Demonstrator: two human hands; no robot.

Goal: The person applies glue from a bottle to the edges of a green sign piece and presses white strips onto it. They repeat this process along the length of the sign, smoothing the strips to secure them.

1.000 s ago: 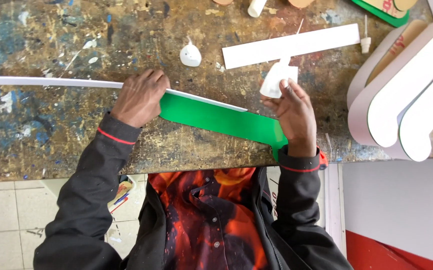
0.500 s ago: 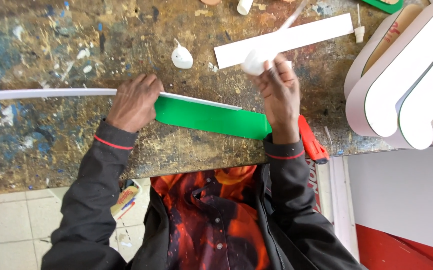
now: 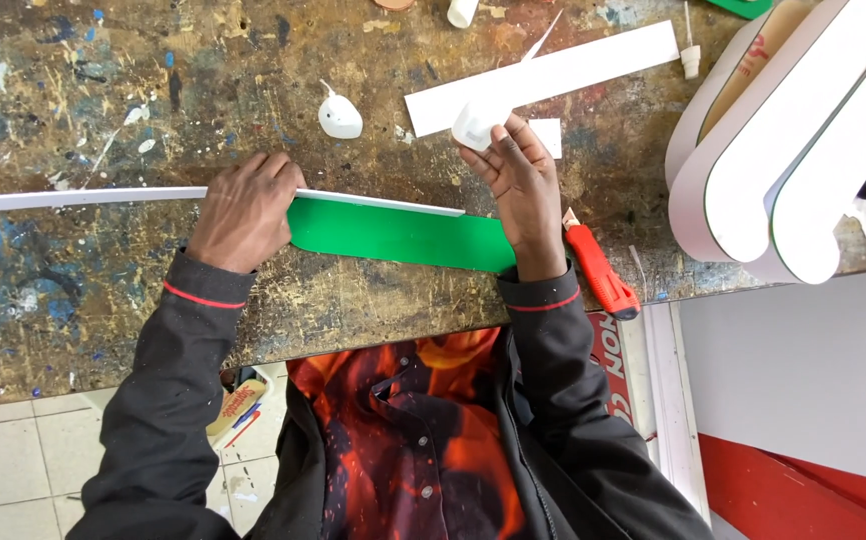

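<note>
Head camera footage looked straight down on a paint-stained desk (image 3: 103,90) where a green panel (image 3: 403,235) lay flat, its long axis running left to right along the desk's near edge, with a rounded end toward the left. A thin white strip (image 3: 73,198) stood on edge along the panel's far side, running left well past the panel and ending at the right near the right hand's wrist. The left hand (image 3: 245,212) lay palm down over the panel's left end, fingers curled onto the strip and pressing it against the green edge; it was closed loosely over the strip rather than gripping round it. The right hand (image 3: 523,185) was raised just beyond the panel's right end, fingers bent around a small white glue bottle (image 3: 475,125), which it held at its fingertips, tilted toward the upper left. Behind that bottle a long white flat strip (image 3: 543,75) lay slanting up to the right. Another small white bottle (image 3: 339,117) rested on the desk between the two hands, farther away from the person. An orange utility knife (image 3: 601,270) lay just right of the right wrist, pointing away and to the left. Large white curved letter shapes (image 3: 783,150) stood at the right edge.
</note>
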